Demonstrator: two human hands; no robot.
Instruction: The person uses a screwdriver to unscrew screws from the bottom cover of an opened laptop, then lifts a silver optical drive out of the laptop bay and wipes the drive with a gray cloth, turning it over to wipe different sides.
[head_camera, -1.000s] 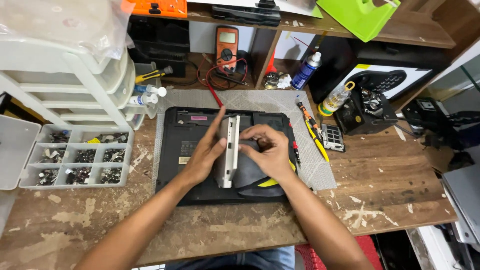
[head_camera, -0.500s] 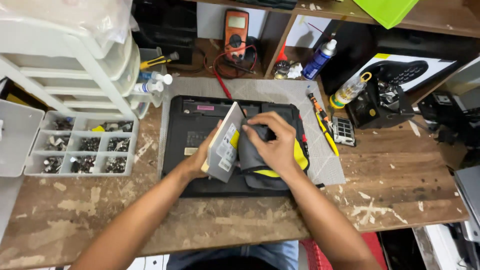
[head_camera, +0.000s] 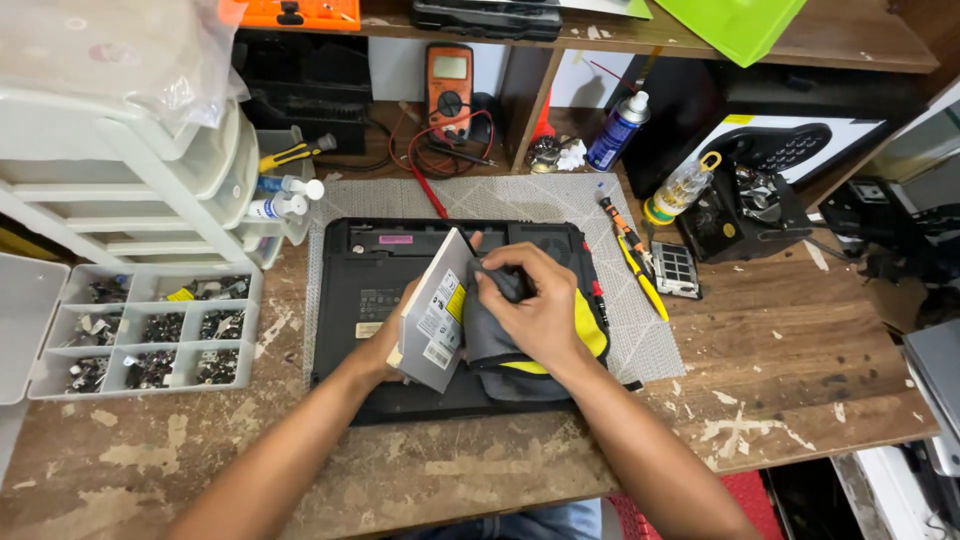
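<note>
1. The wooden worktop (head_camera: 420, 470) nearest the person was scuffed and blotched with pale paint marks.
2. The left hand (head_camera: 395, 335) gripped a flat, rectangular optical drive (head_camera: 435, 312) from below, fingers curled around its lower edge. The drive was tilted up on edge above the laptop, its long axis running from near-left to far-right, and its grey metal face with white and yellow labels turned to the left.
3. The right hand (head_camera: 535, 305) was clenched on a grey and yellow cloth (head_camera: 500, 345), pinching a fold of it against the drive's right side. The rest of the soft cloth lay bunched on the laptop.
4. The black laptop (head_camera: 365, 290) lay bottom-up under both hands, its matte plastic base bearing small labels, its long axis running left to right.
5. The laptop rested on a grey woven mat (head_camera: 530, 200), which showed behind it and to its right.
6. To the left stood a clear, compartmented parts tray (head_camera: 150, 335) holding small metal pieces, with white plastic drawers (head_camera: 130, 190) behind it.
7. On the mat's right edge lay a yellow-handled screwdriver (head_camera: 640, 275).
8. Further off stood a blue spray can (head_camera: 615, 130) and a small bottle (head_camera: 680, 190) with a yellow cap.
9. At the back, an orange multimeter (head_camera: 450, 90) with red and black leads stood in a shelf nook.
</note>
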